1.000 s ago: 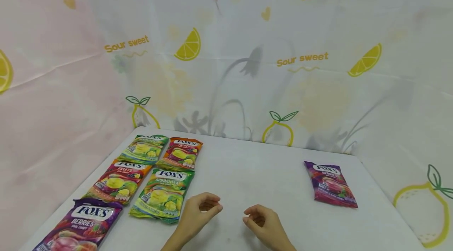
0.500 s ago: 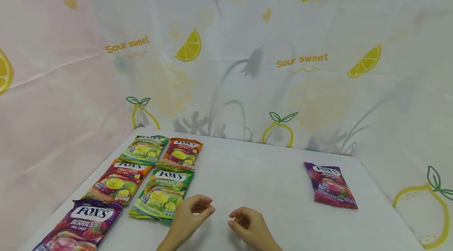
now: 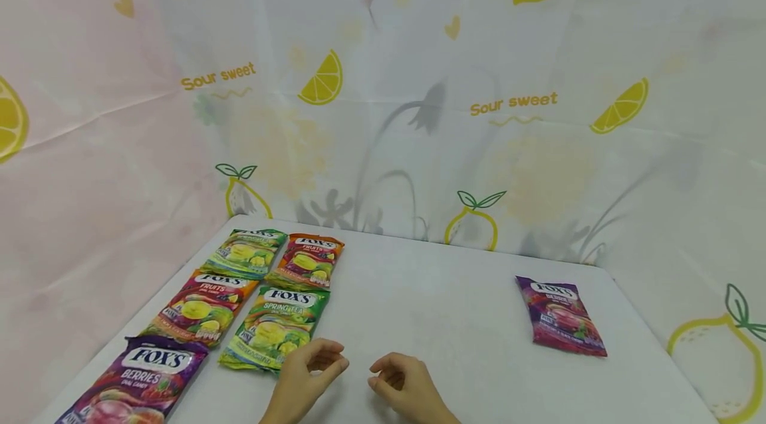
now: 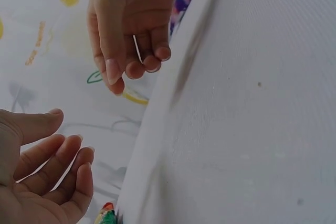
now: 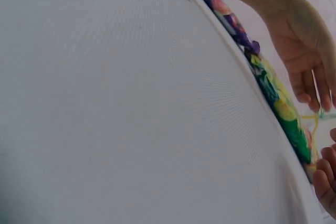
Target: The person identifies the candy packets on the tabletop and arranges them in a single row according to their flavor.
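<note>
In the head view my left hand point(image 3: 305, 376) is held over the near middle of the table, fingers loosely curved and holding nothing. Its fingers overlap the lower corner of a green Fox's Spring Tea candy bag point(image 3: 276, 327). My right hand point(image 3: 408, 384) faces it a short gap to the right, likewise loosely curved around nothing. The left wrist view has the left hand point(image 4: 47, 177) at lower left and the right hand point(image 4: 131, 30) at the top, apart. A purple Fox's Berries bag point(image 3: 561, 315) lies alone on the right side.
On the left lie a purple Berries bag point(image 3: 134, 381), an orange Fruits bag point(image 3: 202, 306), a second Spring Tea bag point(image 3: 244, 253) and another Fruits bag point(image 3: 306, 260). They rest on a white table point(image 3: 443, 304), with a lemon-print cloth point(image 3: 383, 78) behind.
Both hands have drifted left in the head view, the right somewhat more, so the gap between them has narrowed. The candy bags have stayed where they were.
</note>
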{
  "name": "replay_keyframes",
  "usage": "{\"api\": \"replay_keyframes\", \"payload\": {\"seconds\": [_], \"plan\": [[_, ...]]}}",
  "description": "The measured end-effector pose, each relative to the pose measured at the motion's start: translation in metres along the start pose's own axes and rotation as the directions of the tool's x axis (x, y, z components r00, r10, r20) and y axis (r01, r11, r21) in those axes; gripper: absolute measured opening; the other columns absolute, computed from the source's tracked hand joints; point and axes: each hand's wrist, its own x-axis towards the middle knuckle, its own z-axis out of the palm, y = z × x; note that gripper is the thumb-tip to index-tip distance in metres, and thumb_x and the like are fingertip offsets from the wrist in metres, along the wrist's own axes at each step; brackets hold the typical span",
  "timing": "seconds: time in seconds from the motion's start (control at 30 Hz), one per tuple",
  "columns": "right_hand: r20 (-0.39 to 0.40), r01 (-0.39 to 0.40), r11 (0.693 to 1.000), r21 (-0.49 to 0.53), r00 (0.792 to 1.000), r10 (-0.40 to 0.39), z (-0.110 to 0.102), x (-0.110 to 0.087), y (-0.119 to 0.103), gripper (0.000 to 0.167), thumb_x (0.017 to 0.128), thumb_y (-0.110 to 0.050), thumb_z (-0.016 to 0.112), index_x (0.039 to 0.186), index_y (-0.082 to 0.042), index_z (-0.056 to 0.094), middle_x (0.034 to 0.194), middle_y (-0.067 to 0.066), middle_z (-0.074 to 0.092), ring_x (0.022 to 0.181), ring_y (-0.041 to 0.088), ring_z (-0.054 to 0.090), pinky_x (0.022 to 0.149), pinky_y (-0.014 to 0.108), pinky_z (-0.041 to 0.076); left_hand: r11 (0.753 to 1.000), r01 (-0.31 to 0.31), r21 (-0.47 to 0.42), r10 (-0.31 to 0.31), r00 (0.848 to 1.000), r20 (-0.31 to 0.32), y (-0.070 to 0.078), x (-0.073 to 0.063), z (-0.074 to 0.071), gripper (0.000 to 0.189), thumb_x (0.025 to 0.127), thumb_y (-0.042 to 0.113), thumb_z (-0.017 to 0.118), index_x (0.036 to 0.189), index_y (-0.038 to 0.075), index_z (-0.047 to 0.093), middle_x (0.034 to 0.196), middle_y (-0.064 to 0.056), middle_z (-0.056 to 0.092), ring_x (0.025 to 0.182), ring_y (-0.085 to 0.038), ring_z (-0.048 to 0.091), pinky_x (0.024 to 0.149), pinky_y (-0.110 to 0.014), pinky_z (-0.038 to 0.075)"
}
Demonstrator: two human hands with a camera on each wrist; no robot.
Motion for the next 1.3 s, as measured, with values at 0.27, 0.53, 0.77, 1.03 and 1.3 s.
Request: {"api": "replay_keyframes", "payload": {"seconds": [0.27, 0.53, 0.77, 1.03, 1.3], "plan": [[0.028, 0.009, 1.000, 0.014, 1.000, -0.009, 0.012, 0.007, -0.003, 0.013, 0.085, -0.006, 0.064, 0.092, 0.006, 0.064, 0.070, 0.013, 0.063, 0.059, -0.003, 0.051, 0.057, 0.019, 0.049, 0.999, 0.023, 0.040, -0.020, 0.997, -0.071, -0.002, -0.006, -0.007, 0.020, 0.080, 0.009, 0.073, 0.095, -0.004, 0.066, 0.081, -0.004, 0.069, 0.073, -0.007, 0.063, 0.067, -0.021, 0.052], [0.076, -0.019, 0.998, 0.056, 0.997, 0.015, 0.023, 0.014, -0.005, 0.013, 0.085, -0.005, 0.064, 0.092, 0.006, 0.065, 0.071, 0.015, 0.064, 0.059, -0.003, 0.050, 0.056, 0.017, 0.047, 0.992, 0.094, 0.080, -0.084, 0.989, -0.120, -0.005, -0.012, -0.016, 0.021, 0.079, 0.009, 0.073, 0.096, -0.002, 0.067, 0.081, -0.004, 0.069, 0.072, -0.008, 0.064, 0.066, -0.019, 0.051], [0.100, -0.050, 0.994, 0.096, 0.994, 0.040, 0.032, 0.019, -0.009, 0.013, 0.083, -0.006, 0.065, 0.090, 0.005, 0.065, 0.070, 0.013, 0.064, 0.058, -0.003, 0.051, 0.056, 0.016, 0.047, 0.987, 0.136, 0.085, -0.119, 0.976, -0.181, -0.008, -0.020, -0.025, 0.021, 0.078, 0.009, 0.074, 0.095, -0.002, 0.067, 0.081, -0.003, 0.069, 0.070, -0.007, 0.063, 0.066, -0.019, 0.051], [0.127, -0.060, 0.990, 0.128, 0.991, 0.044, 0.041, 0.022, -0.010, 0.013, 0.083, -0.006, 0.066, 0.089, 0.005, 0.065, 0.068, 0.012, 0.064, 0.057, -0.004, 0.049, 0.055, 0.015, 0.046, 0.978, 0.167, 0.125, -0.138, 0.967, -0.214, -0.012, -0.025, -0.030, 0.022, 0.078, 0.010, 0.075, 0.095, -0.002, 0.068, 0.083, -0.004, 0.069, 0.069, -0.006, 0.062, 0.066, -0.019, 0.051], [0.147, -0.052, 0.990, 0.131, 0.989, 0.032, 0.050, 0.026, -0.011, 0.012, 0.084, -0.005, 0.066, 0.089, 0.005, 0.066, 0.068, 0.014, 0.064, 0.056, -0.005, 0.049, 0.054, 0.015, 0.046, 0.971, 0.183, 0.156, -0.140, 0.957, -0.253, -0.013, -0.030, -0.040, 0.025, 0.079, 0.009, 0.074, 0.098, -0.004, 0.067, 0.085, -0.005, 0.069, 0.070, -0.005, 0.062, 0.066, -0.018, 0.051]]}}
